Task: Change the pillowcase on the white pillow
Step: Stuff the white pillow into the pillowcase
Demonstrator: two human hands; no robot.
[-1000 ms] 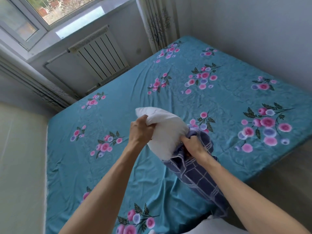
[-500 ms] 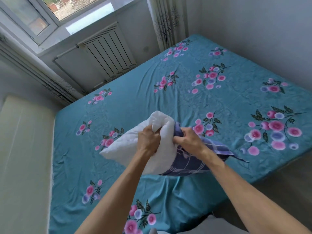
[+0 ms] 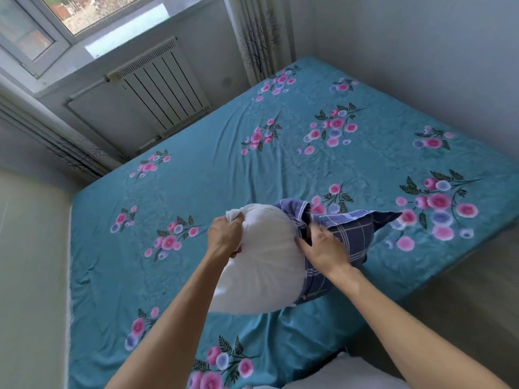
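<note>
Over floral teal sheet [image 3: 224, 169], left fingers [image 3: 224, 234] bunching puffy white pillow [image 3: 264, 265], right fingers [image 3: 323, 245] flat on checked pillowcase [image 3: 351, 234].

Left hand [image 3: 224, 234] and right hand [image 3: 323, 248]: bare, no gloves, rings or watch seen. Both forearms bare to frame edge, no sleeves vis. White garment [image 3: 345, 374] at bottom edge, partly cut off.

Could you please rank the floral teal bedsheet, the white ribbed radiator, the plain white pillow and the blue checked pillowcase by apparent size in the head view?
1. Floral teal bedsheet
2. Plain white pillow and white ribbed radiator: alike, and the pillow is nearer, so unranked
3. Blue checked pillowcase
</note>
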